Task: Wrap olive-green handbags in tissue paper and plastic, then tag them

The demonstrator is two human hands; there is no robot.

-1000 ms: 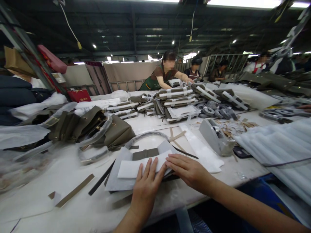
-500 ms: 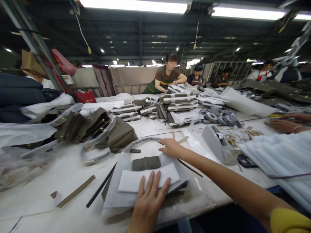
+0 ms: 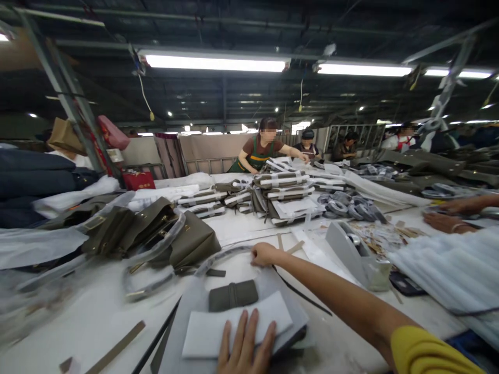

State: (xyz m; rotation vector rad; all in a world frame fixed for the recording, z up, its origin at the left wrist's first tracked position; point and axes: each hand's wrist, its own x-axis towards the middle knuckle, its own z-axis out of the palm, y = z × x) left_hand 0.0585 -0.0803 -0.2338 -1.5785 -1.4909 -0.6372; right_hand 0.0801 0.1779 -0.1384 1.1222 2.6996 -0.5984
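Observation:
My left hand (image 3: 246, 345) lies flat with fingers spread on a folded white foam sheet (image 3: 200, 332). The foam rests on a handbag (image 3: 189, 301) covered by a thin pale sheet, lying on the worktable. Just beyond the foam, an olive-green tab with a raised centre band (image 3: 234, 295) shows on the bag. My right hand (image 3: 264, 254) reaches in from the right, its fingers curled closed on the bag's film-wrapped handle (image 3: 222, 255), which arches away from me. The fingertips are partly hidden. A dark thin strap (image 3: 304, 297) trails out below my right wrist.
Olive bags (image 3: 195, 239) with wrapped handles lie at left. Stacked wrapped pieces (image 3: 286, 193) stand ahead, with a co-worker (image 3: 265, 148) leaning behind. A grey tape dispenser (image 3: 351, 254), white foam sheets (image 3: 448, 265) and another person's hands (image 3: 452, 221) are at right.
My right hand's fingers have closed at the handle, having been extended before. My left hand stays on the foam. The view has tilted up, and the co-worker's arm now stretches to the right.

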